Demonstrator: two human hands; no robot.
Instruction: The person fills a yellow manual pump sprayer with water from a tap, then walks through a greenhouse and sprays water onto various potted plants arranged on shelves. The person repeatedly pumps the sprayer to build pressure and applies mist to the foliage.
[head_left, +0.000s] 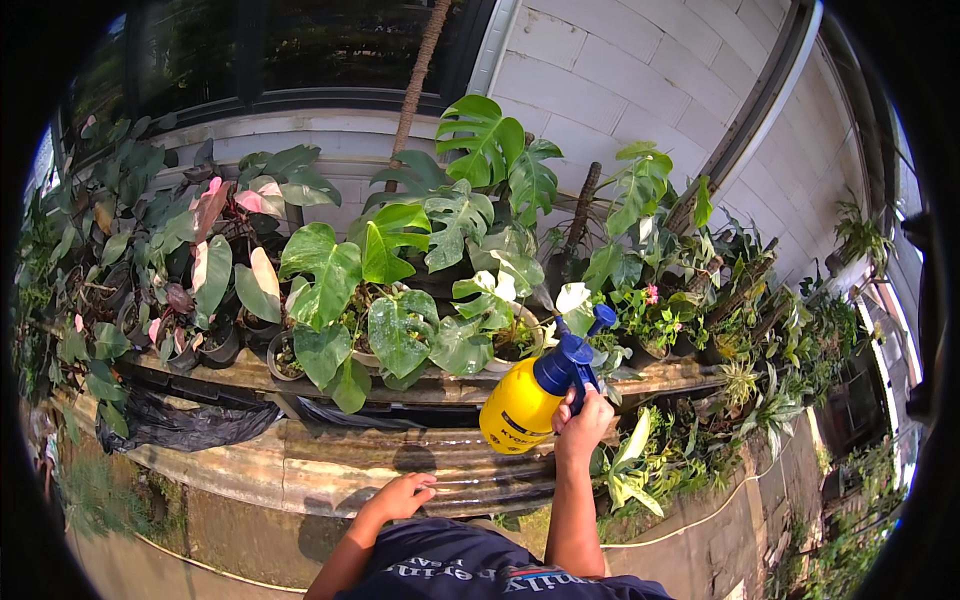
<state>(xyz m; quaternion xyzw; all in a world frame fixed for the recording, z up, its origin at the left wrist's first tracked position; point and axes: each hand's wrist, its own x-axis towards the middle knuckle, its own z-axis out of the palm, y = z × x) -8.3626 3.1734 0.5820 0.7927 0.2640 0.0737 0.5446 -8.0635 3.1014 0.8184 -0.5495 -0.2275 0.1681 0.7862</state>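
Observation:
My right hand (583, 416) grips the blue handle of a yellow pump sprayer (517, 405), which bears writing and is held tilted in front of the plants. Its blue nozzle (561, 324) points away from me, and a faint mist shows just beyond it. Close to the nozzle are a white variegated leaf (572, 297) and a pale plant pot (529, 330). My left hand (401, 496) holds nothing; its thumb is apart from the fingers, over the front of a corrugated sheet (330, 457). Wet spots dot a broad monstera leaf (401, 330).
Pink-variegated potted plants (214, 270) crowd the left of the shelf (240, 373). Black plastic sheeting (195, 420) hangs beneath it. Behind stand a white block wall (600, 67) and a dark window (322, 52). A thin hose (690, 525) crosses the ground at right.

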